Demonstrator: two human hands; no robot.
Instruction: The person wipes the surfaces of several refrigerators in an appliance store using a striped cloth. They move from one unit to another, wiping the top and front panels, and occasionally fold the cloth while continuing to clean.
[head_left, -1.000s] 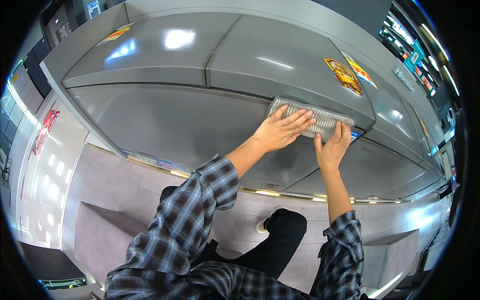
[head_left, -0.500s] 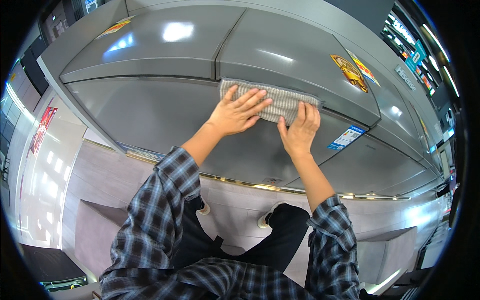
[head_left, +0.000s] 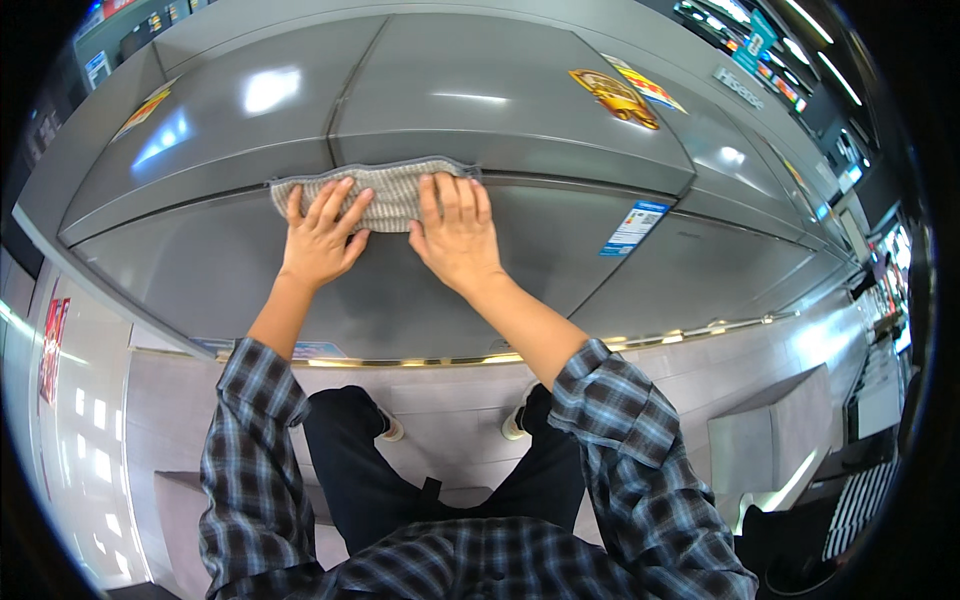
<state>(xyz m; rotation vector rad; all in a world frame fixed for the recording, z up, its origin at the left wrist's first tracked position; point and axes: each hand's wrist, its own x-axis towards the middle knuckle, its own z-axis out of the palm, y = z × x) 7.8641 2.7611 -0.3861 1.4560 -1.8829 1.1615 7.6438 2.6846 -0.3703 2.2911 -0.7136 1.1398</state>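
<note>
Left hand (head_left: pixel 322 238), right hand (head_left: pixel 460 238), striped cloth (head_left: pixel 395 206) beneath partly hidden

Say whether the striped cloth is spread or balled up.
Spread: the cloth lies as a long strip under the left hand and right hand; cannot tell whether it is doubled.

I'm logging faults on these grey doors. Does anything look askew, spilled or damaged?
Nothing plainly stands out. The grey doors show no visible dent or spill; their bright patches look like reflected light. The striped cloth lies along the seam under the left hand and right hand.
</note>
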